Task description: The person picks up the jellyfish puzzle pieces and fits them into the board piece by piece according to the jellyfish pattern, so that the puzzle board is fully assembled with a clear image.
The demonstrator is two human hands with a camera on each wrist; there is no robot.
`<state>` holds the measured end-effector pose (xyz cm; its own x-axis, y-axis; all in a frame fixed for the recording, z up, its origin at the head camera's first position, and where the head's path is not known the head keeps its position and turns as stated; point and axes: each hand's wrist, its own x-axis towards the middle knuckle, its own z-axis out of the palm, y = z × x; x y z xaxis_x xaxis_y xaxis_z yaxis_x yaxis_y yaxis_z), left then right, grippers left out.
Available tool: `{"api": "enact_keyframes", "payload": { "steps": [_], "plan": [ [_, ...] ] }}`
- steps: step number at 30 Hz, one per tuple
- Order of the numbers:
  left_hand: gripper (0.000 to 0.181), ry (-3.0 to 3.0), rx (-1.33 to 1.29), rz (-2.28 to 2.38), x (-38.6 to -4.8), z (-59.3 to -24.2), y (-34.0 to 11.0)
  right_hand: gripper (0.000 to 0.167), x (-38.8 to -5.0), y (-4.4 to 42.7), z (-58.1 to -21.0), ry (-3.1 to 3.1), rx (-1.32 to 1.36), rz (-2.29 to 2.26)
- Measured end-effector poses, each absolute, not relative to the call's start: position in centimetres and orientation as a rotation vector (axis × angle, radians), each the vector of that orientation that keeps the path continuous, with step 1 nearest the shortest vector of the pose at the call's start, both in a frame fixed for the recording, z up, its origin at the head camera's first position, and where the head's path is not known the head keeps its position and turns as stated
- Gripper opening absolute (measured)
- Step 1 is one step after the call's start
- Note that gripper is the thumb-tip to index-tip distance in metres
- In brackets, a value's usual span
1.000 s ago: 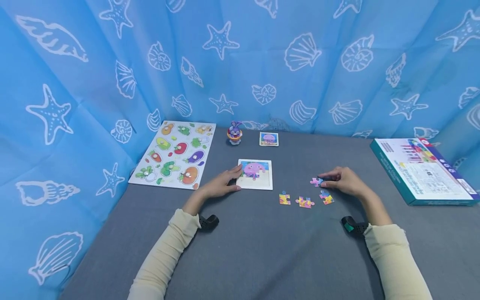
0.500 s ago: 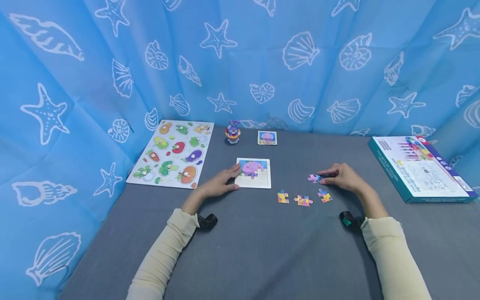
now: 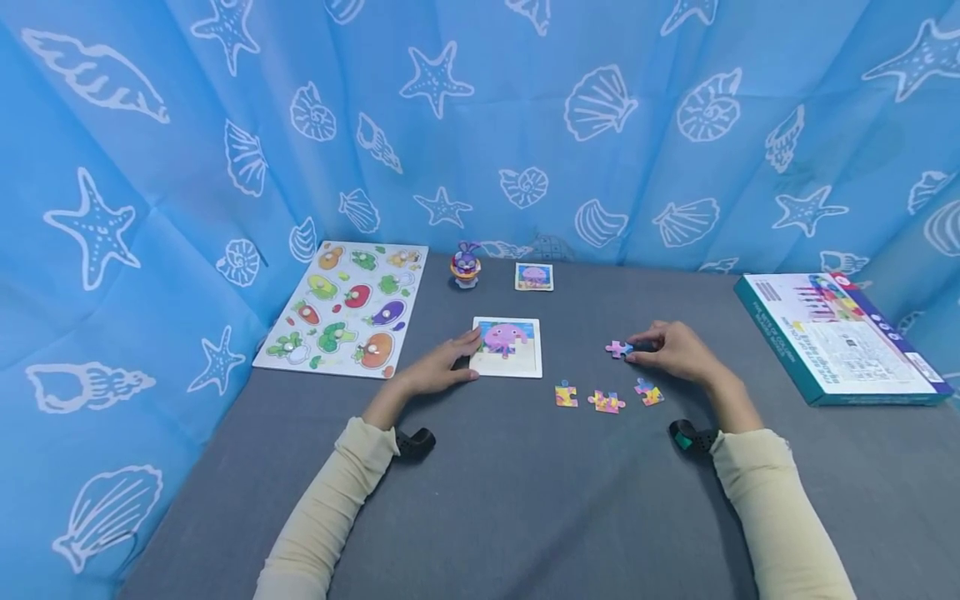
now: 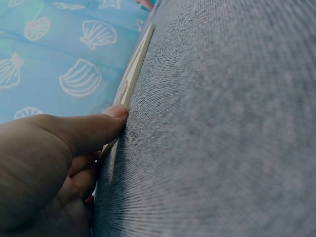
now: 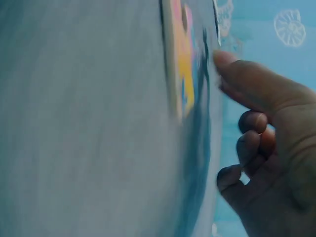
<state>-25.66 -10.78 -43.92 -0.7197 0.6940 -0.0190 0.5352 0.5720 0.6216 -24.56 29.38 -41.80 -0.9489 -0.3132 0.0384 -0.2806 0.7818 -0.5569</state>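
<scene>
In the head view my left hand (image 3: 438, 367) grips the left side of a small white-framed jigsaw tray (image 3: 529, 363), its thumb against the tray's edge. A pink jellyfish picture (image 3: 501, 337), partly filled in, lies in that tray. Thumb and fingers of my right hand (image 3: 678, 354) pinch a pink and blue puzzle piece (image 3: 617, 349), right of the tray. Nearer me three loose pieces lie in a row: a yellow one (image 3: 566, 394), a pink-yellow one (image 3: 607, 402) and a blue-yellow one (image 3: 649, 392). The right wrist view is blurred.
A vegetable peg board (image 3: 341, 308) stands at the left. Behind the tray are a purple toy figure (image 3: 466, 267) and a small jellyfish card (image 3: 534, 277). On the right lies a flat box (image 3: 847, 337). A blue shell-print curtain (image 3: 480, 125) closes off the back.
My right hand has moved slightly left, carrying the pink and blue puzzle piece with it. The left hand stays at the tray, and the loose pieces keep their places.
</scene>
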Motion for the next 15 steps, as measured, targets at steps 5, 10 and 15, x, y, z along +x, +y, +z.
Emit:
{"api": "enact_keyframes", "payload": {
  "steps": [5, 10, 15],
  "plan": [
    [0.063, 2.542, 0.995, 0.884, -25.6, -43.9, -10.8, 0.028, -25.6, 25.7, -41.4, 2.885, -0.552, -0.974],
    [0.063, 2.542, 0.988, 0.886, -25.6, -43.8, -10.9, 0.029, -26.5, 21.2, -41.4, 2.856, -0.641, -1.038],
    [0.064, 2.540, 0.991, 0.873, -25.6, -43.8, -10.8, 0.029, -27.0, 17.9, -42.0, 2.850, -0.712, -1.026]
  ]
}}
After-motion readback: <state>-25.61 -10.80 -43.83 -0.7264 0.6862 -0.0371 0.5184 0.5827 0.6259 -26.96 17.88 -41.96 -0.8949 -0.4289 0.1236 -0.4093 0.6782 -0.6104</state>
